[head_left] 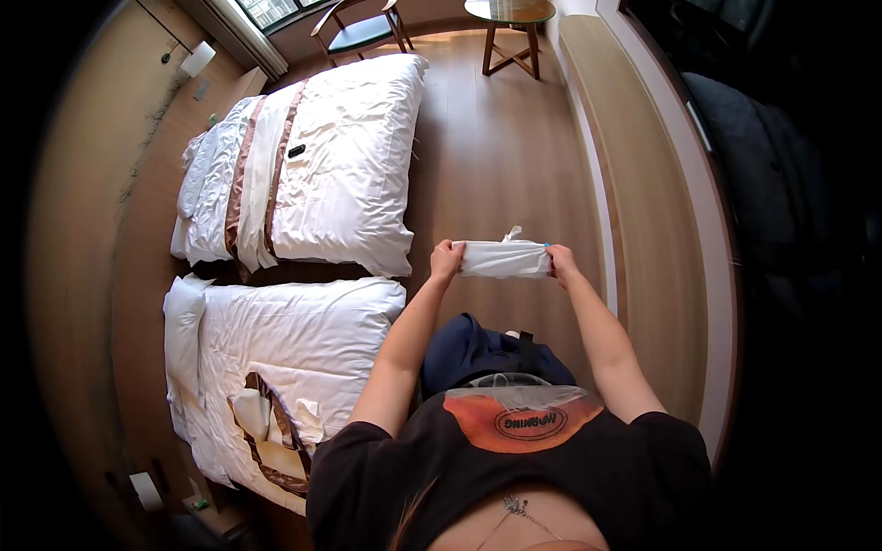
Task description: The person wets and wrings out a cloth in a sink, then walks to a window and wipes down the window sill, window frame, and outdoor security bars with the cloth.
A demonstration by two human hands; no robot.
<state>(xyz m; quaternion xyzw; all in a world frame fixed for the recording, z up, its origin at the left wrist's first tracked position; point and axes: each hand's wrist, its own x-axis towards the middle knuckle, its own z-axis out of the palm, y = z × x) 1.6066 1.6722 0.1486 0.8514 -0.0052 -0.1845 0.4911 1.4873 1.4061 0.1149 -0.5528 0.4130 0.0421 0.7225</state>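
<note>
white and creased, a folded strip (504, 261) spans the gap between the left hand (447, 261) and the right hand (561, 264), held out in front of the body above the wooden floor (469, 156). the fingers of each hand are closed on one end of it. a small pale tuft (514, 233) shows at its far edge. to the left, a small black object (296, 151) lies on the farther bed (354, 165).

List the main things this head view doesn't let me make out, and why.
Head view: white item between the left hand and right hand; any contents hidden by its outer surface.
Head view: black object on the far bed; too small to identify.
Head view: window; cut off by the top edge.
</note>
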